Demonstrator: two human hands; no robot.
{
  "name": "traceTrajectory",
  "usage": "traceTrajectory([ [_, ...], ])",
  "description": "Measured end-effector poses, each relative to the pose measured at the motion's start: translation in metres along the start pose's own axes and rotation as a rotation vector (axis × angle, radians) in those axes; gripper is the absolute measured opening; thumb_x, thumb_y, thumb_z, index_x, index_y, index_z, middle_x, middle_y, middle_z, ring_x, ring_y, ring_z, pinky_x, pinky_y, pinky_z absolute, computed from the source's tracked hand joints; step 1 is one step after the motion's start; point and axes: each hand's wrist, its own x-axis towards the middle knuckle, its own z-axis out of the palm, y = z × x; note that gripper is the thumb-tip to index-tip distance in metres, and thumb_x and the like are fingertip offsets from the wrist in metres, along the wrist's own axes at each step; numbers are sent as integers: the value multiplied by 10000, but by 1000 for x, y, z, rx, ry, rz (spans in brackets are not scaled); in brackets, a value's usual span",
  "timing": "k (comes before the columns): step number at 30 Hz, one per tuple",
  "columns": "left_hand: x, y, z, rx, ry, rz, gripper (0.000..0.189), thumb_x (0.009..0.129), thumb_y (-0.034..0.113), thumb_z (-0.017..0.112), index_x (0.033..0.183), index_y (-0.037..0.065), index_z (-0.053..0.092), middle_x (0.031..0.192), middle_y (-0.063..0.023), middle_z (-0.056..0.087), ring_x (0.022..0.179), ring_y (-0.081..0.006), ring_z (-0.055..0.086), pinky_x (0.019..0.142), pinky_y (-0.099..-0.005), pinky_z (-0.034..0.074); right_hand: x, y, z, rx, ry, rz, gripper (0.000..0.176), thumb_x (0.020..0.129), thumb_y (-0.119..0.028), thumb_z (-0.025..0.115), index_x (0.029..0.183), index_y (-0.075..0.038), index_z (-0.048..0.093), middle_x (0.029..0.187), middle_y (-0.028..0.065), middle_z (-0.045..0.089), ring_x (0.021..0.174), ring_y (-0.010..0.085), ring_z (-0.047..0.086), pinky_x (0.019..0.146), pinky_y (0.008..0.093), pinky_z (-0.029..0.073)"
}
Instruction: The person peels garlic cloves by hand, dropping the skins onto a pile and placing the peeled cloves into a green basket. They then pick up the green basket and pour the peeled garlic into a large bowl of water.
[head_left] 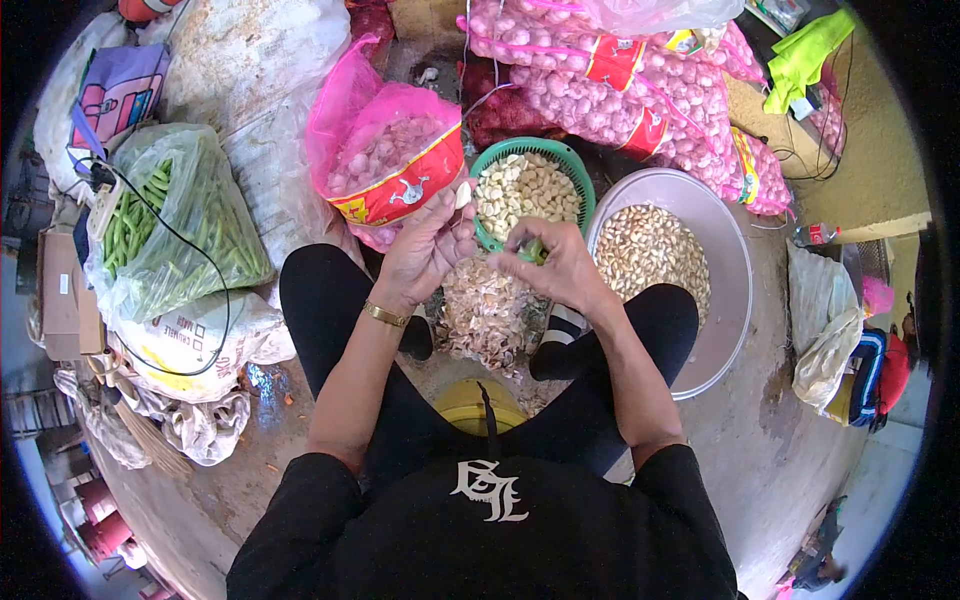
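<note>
A whitish garlic clove point(463, 194) is pinched between the fingertips of my left hand point(428, 250), which wears a gold-coloured band at the wrist. Close on its right, my right hand point(556, 262) is curled around a small green-handled tool point(534, 252), whose blade I cannot make out. Just beyond both hands stands a green basket point(574, 160) of peeled cloves point(527, 190). Below them, a heap of garlic skins point(487, 315) lies on the floor between my feet. A wide pale basin point(733, 290) with unpeeled cloves point(652, 258) is at the right.
An open pink mesh bag of garlic point(390, 150) stands at the upper left of the hands. Full garlic sacks point(600, 95) are piled at the back. A plastic bag of green beans point(180, 220) rests on white sacks point(205, 340) at the left.
</note>
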Motion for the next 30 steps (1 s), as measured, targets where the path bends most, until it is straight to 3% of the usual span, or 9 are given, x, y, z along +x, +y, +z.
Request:
traceTrajectory([
  [1,-2,-1,1,0,0,-1,289,1016,210,451,1269,73,472,978,-50,604,1021,-182,642,813,-326,589,3,-4,5,0,0,1,237,778,-198,777,955,-56,707,777,88,686,699,160,642,683,303,505],
  [3,-5,-3,6,55,36,-22,295,1014,216,459,1269,70,479,934,-18,563,934,-141,630,726,-271,572,12,-12,17,270,386,-103,175,818,-146,752,938,-28,706,799,54,684,740,100,602,724,267,488],
  [4,-6,-5,11,56,37,-25,295,1014,216,459,1269,70,479,934,-18,563,934,-141,630,726,-271,572,14,-11,21,272,388,-101,175,818,-146,752,938,-28,706,799,54,684,740,100,602,724,267,488],
  [6,-5,-9,20,130,45,-34,338,999,229,505,1286,51,498,936,-18,590,665,-56,566,570,-188,509,19,-5,28,461,386,-21,131,836,-96,731,929,-8,700,830,39,683,774,90,594,747,253,477],
  [12,0,-11,18,110,-1,-45,340,1005,229,491,1295,52,489,881,2,553,584,-43,502,477,-169,415,18,-1,27,641,351,140,128,890,-139,688,893,-11,688,813,13,667,773,56,560,729,228,456],
  [15,-1,-10,21,45,-65,-96,357,1010,235,481,1319,57,472,832,14,511,534,-37,427,449,-161,353,21,6,32,639,386,5,134,910,-149,666,879,-19,681,797,4,661,757,52,552,720,229,452],
  [22,0,-12,34,-91,-129,-102,395,1017,248,461,1369,70,435,829,7,504,536,-30,415,445,-156,347,20,-8,24,633,372,55,133,923,-123,637,894,3,670,745,17,652,706,60,567,667,221,455],
  [24,1,-11,34,234,-69,-65,405,1019,274,457,1361,57,451,843,-1,530,562,-30,461,458,-155,378,20,-7,21,610,372,35,141,927,-106,621,905,27,664,737,34,655,677,65,567,624,222,454],
  [30,0,-15,34,601,71,0,414,1023,331,432,1285,23,526,832,14,551,594,-30,508,480,-160,410,21,8,29,375,390,-65,146,917,-105,625,949,33,664,764,39,663,684,59,563,607,235,458],
])
